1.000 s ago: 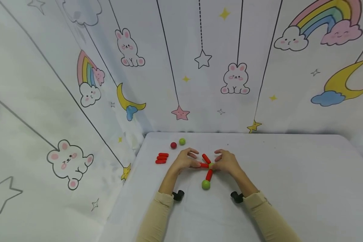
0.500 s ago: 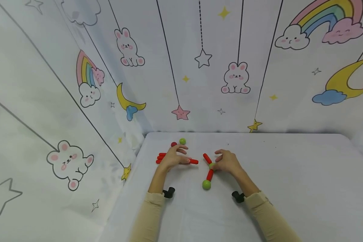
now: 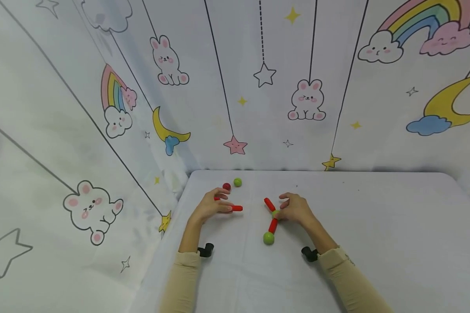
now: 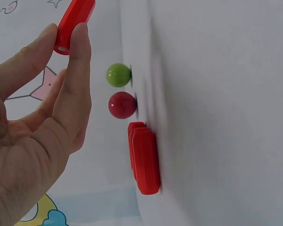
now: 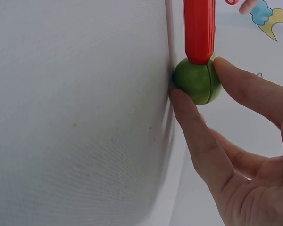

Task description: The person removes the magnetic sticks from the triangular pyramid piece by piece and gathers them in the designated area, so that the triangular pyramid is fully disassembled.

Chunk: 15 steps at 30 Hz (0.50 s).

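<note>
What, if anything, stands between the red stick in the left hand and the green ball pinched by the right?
Nothing visible: in the head view, only white cloth shows between the red stick and the pinched green ball. Two red sticks at the ball flank that line.

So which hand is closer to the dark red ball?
Left: the left hand is just on the near side of the dark red ball, pinching a red stick. The right hand is farther off to the right, holding a green ball.
</note>
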Each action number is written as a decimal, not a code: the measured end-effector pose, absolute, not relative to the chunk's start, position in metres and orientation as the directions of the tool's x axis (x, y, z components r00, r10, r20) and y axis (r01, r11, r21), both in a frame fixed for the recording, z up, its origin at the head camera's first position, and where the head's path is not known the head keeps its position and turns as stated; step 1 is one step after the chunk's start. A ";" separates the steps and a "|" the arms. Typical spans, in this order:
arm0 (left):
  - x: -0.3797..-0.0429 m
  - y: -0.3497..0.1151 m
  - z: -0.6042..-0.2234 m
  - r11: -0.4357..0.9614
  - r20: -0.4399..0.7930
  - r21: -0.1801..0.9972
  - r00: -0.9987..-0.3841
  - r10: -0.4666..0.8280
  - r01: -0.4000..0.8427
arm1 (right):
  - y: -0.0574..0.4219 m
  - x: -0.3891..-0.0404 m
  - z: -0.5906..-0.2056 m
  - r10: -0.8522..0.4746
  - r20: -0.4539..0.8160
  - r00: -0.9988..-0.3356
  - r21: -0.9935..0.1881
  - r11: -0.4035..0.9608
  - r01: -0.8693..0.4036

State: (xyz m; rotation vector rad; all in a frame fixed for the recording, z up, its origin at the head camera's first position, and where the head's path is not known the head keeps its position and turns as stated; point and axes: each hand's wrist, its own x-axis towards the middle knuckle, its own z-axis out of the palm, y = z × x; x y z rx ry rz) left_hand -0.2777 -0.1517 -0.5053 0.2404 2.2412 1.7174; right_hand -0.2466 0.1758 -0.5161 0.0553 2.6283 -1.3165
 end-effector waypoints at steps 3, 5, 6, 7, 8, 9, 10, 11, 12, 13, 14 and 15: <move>-0.277 -0.160 -0.506 0.286 -0.139 0.957 -0.945 0.296 -0.051 | 0.176 -0.247 -0.516 -0.059 -0.193 -0.979 -0.786 0.607 0.119; -0.276 -0.165 -0.507 0.297 -0.142 0.953 -0.949 0.281 -0.055 | 0.177 -0.247 -0.516 -0.061 -0.193 -0.979 -0.786 0.608 0.117; -0.276 -0.168 -0.508 0.305 -0.144 0.951 -0.951 0.274 -0.056 | 0.177 -0.247 -0.516 -0.062 -0.193 -0.979 -0.785 0.608 0.117; -0.276 -0.171 -0.509 0.310 -0.144 0.949 -0.953 0.266 -0.057 | 0.177 -0.247 -0.516 -0.063 -0.194 -0.979 -0.785 0.608 0.116; -0.276 -0.174 -0.509 0.314 -0.149 0.947 -0.954 0.260 -0.063 | 0.177 -0.247 -0.516 -0.064 -0.195 -0.979 -0.785 0.609 0.116; -0.276 -0.176 -0.509 0.322 -0.149 0.945 -0.956 0.252 -0.063 | 0.177 -0.247 -0.516 -0.066 -0.195 -0.979 -0.784 0.609 0.115; -0.276 -0.179 -0.510 0.336 -0.148 0.940 -0.959 0.244 -0.060 | 0.177 -0.247 -0.516 -0.068 -0.195 -0.978 -0.784 0.611 0.114; -0.276 -0.183 -0.510 0.346 -0.147 0.936 -0.961 0.236 -0.058 | 0.177 -0.247 -0.516 -0.069 -0.194 -0.979 -0.783 0.611 0.112; -0.276 -0.186 -0.510 0.353 -0.143 0.934 -0.963 0.229 -0.055 | 0.177 -0.247 -0.516 -0.070 -0.193 -0.979 -0.783 0.612 0.110; -0.276 -0.189 -0.511 0.357 -0.143 0.933 -0.965 0.222 -0.056 | 0.177 -0.247 -0.516 -0.071 -0.191 -0.979 -0.784 0.611 0.108; -0.276 -0.192 -0.511 0.367 -0.144 0.928 -0.966 0.214 -0.057 | 0.177 -0.248 -0.516 -0.072 -0.188 -0.979 -0.784 0.612 0.106; -0.276 -0.195 -0.512 0.380 -0.143 0.923 -0.968 0.205 -0.056 | 0.177 -0.248 -0.516 -0.071 -0.186 -0.980 -0.784 0.612 0.104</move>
